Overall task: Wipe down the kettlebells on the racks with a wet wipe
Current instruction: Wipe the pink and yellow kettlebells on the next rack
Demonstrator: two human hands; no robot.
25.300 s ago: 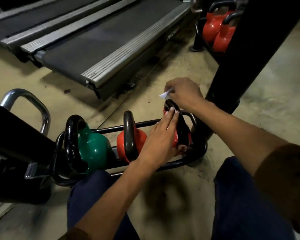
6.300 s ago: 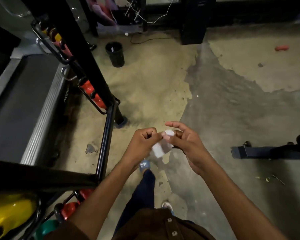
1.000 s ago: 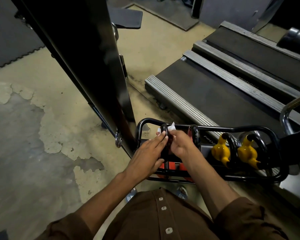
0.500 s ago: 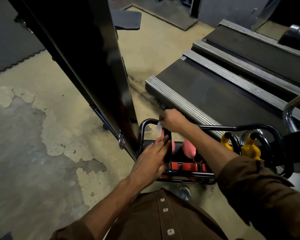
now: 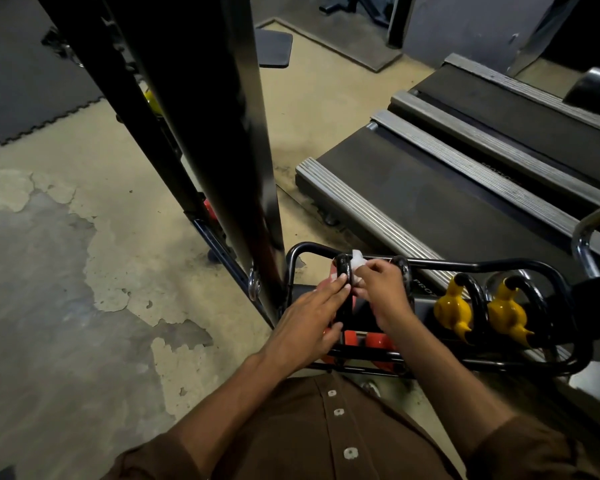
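A concrete floor [image 5: 84, 289] with patchy, peeling paint is seen on the left, and a treadmill [image 5: 465, 202] is laid out on the right. A black upright post [image 5: 222, 133] of the kettlebell rack is seen rising between them. At its foot, a black tubular shelf [image 5: 499, 265] is extended to the right. Two yellow kettlebells [image 5: 452, 311] with black handles are stood side by side on it, towards its right end. A red kettlebell [image 5: 344, 268] is placed at the shelf's left end, just beside the post, with its black handle upright. The left hand [image 5: 309, 323] is laid against the left side of this kettlebell, its fingers kept straight and their tips set on the handle. The right hand [image 5: 381, 289] is held at the handle's right side, its fingers curled. A white wet wipe [image 5: 357, 259] is pinched in the right hand and pressed to the top of the handle.
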